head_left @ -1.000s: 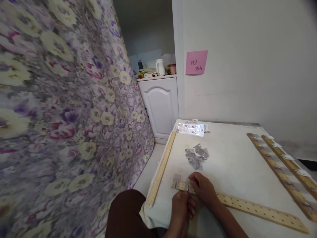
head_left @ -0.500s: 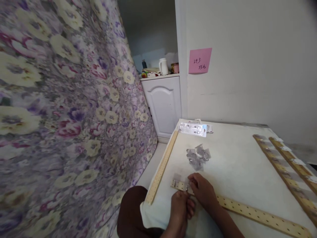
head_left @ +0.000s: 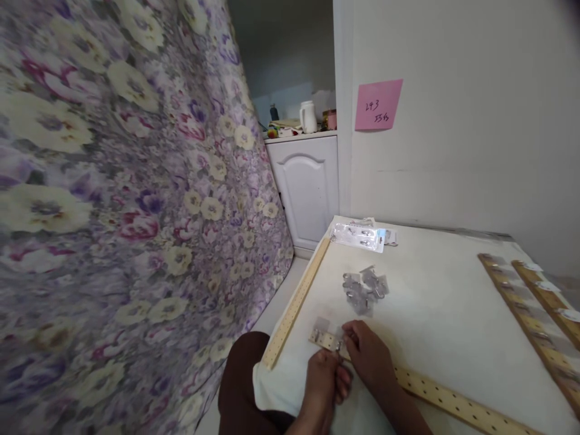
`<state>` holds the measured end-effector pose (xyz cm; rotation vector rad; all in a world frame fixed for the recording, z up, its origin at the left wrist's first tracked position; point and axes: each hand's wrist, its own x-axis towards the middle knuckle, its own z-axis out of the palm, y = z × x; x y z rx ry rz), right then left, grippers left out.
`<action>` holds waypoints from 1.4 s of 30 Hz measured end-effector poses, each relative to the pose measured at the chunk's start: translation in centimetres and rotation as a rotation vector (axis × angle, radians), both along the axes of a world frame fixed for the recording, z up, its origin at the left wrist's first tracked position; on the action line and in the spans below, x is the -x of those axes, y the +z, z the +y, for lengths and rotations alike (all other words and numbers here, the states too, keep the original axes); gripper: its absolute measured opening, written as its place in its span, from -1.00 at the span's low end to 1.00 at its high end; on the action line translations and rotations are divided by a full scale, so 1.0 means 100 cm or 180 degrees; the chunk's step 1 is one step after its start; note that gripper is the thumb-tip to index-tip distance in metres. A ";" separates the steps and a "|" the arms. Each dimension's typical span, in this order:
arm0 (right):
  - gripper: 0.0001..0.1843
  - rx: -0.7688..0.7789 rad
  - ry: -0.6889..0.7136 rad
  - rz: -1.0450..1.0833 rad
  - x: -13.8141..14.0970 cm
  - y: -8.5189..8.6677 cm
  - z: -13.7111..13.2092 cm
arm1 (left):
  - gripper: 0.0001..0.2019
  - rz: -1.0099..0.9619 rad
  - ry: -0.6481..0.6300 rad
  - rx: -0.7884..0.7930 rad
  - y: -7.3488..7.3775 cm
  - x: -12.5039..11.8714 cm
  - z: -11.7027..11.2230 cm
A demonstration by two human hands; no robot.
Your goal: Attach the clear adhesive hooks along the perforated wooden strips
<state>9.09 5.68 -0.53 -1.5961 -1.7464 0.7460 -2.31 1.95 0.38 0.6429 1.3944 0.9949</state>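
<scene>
A long wooden strip with rows of holes (head_left: 435, 396) lies across the near part of the white table (head_left: 435, 314). My left hand (head_left: 322, 382) and my right hand (head_left: 368, 357) meet at the strip's left end, fingers pinched on a small metal hook (head_left: 339, 347) set against the strip. Another clear-backed hook (head_left: 321, 333) sits at the very end of the strip. A pile of loose clear-backed metal hooks (head_left: 365, 290) lies just beyond my hands.
A second holed strip (head_left: 296, 302) runs along the table's left edge. Two more strips with hooks (head_left: 534, 308) lie at the right. A plastic packet (head_left: 360, 235) sits at the far edge. A flowered cloth (head_left: 127, 199) hangs left; a pink note (head_left: 378, 104) is on the wall.
The view has swung slightly left, so everything sits further right. My hands remain together at the strip's left end, barely shifted.
</scene>
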 end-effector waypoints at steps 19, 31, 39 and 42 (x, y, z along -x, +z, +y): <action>-0.72 0.0091 0.0038 0.0000 -0.004 0.003 -0.004 | -0.80 0.0086 -0.0195 0.0080 -0.001 -0.001 0.001; -0.72 -0.0030 0.0052 -0.0038 -0.004 0.004 -0.005 | -0.83 0.0155 -0.0195 0.0061 -0.003 -0.002 0.001; -0.70 -0.0020 0.0021 0.0010 -0.004 0.008 -0.008 | -0.81 0.0180 -0.0213 0.0023 -0.002 -0.002 0.000; -0.71 -0.0032 0.0024 0.0005 -0.004 0.009 -0.008 | -0.80 0.0181 -0.0229 0.0008 -0.002 -0.002 0.000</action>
